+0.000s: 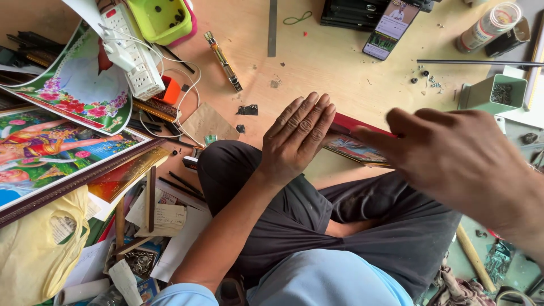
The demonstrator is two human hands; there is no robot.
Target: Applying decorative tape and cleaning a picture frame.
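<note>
Left hand point(297, 136) lay flat, fingers straight, pressing small framed picture point(357, 148); right hand point(453, 161) touched its edge, grip unclear. Frame judged stiff, light, possibly fragile; best held by edges.

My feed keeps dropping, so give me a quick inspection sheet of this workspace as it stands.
Surface: wooden board, dusty, with small scraps and screws.
Job's things: small framed picture, red edge, lying at the board's near edge.
Clutter: phone, green tray, spray can, large framed prints, yellow bag.
Grip: left hand flat, fingers together, pressed on the picture's left end; right hand over its right end, blurred, hold unclear.
Cables: white power strip with thin white cords looping across the board.
Surroundings: person seated cross-legged, dark trousers; paper scraps on the floor at left.
</note>
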